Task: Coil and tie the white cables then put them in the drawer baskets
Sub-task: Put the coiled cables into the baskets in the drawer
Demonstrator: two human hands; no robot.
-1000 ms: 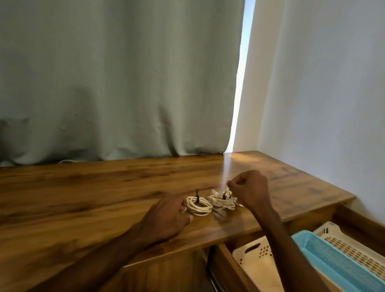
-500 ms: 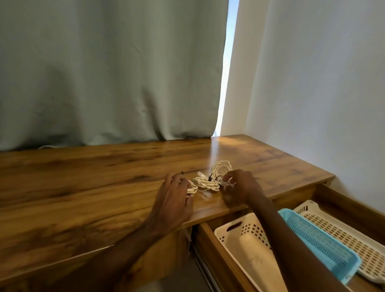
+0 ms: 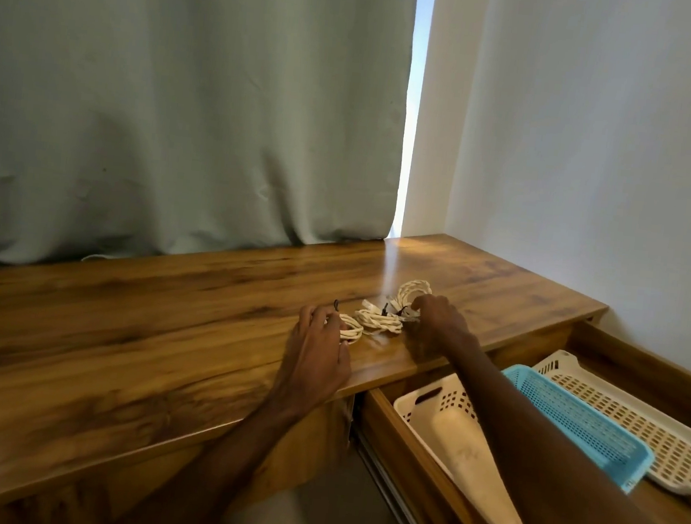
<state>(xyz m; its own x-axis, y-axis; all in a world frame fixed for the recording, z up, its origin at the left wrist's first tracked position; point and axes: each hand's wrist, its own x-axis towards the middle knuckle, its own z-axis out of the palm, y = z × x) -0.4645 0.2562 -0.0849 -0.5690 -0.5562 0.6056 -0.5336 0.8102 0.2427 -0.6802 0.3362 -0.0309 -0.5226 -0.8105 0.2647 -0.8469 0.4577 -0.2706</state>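
Three coiled white cables with dark ties lie in a row near the front edge of the wooden desk [image 3: 158,327]. My left hand [image 3: 317,352] rests on the left coil [image 3: 350,329], fingers closed over its near side. The middle coil [image 3: 378,321] lies free between my hands. My right hand [image 3: 435,322] pinches the right coil [image 3: 413,291] at its tie, and that coil is tipped up on edge. Below right, the open drawer [image 3: 401,447] holds a white basket [image 3: 438,416], a blue basket [image 3: 574,418] and a cream basket [image 3: 634,416].
A grey-green curtain [image 3: 182,95] hangs behind the desk, with a bright gap at its right edge. A white wall [image 3: 601,160] closes the right side. The open drawer juts out from under the desk's right end.
Both hands shifted over the coils: the left came to rest on the left coil, the right lowered onto the right coil, which now stands tipped up. The view also shifted.
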